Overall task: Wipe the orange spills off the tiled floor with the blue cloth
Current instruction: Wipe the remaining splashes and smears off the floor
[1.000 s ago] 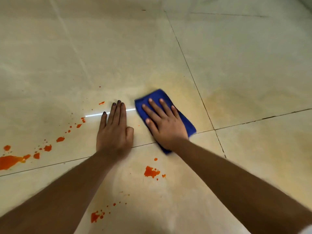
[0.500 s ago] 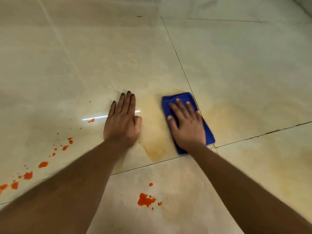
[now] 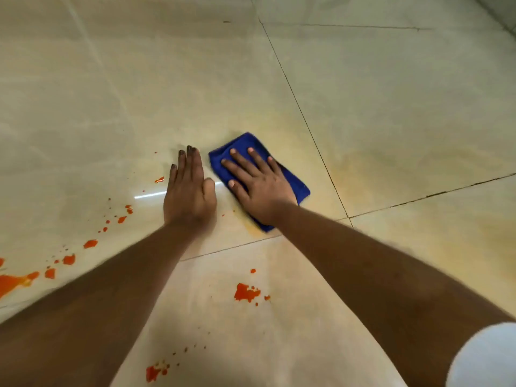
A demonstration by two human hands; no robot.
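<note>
Here the right hand presses flat-fingered on the cloth at the floor's centre; the left hand rests flat, holding nothing, at its nine o'clock — spills at six and eight o'clock risk smearing if the soiled cloth drags through.

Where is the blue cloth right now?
In the head view the blue cloth lies flat on the tiled floor near the middle, pressed under the right hand, just right of the left hand.
</note>
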